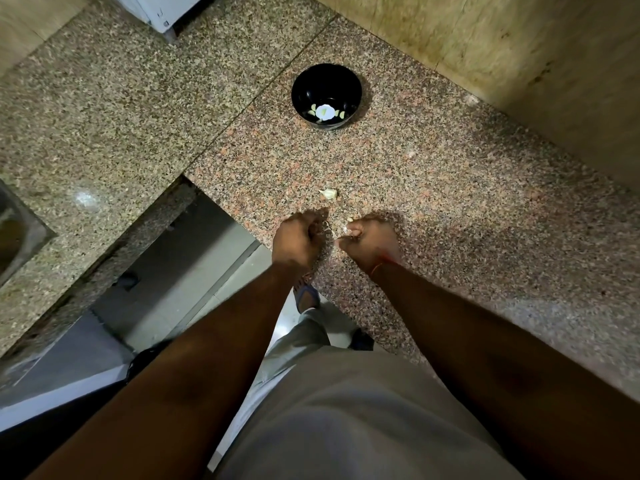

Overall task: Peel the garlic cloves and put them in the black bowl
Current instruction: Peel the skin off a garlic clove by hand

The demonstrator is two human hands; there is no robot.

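Note:
A black bowl [326, 95] with a white flower pattern inside stands on the granite counter [433, 202], far from my hands. One unpeeled garlic clove [329, 193] lies on the counter just beyond my fingers. My left hand [298, 239] is curled with a thin strip of pale garlic skin [328, 230] at its fingertips. A pale garlic clove [348, 226] is pinched in the fingertips of my right hand [372, 242]. The two hands are close together, a small gap between them, low over the counter near its front edge.
A tiled wall [519, 46] rises behind the counter on the right. A steel sink [17, 233] shows at the left edge. A white appliance [162, 10] stands at the back. The counter's front edge drops to the floor by my foot [306, 296].

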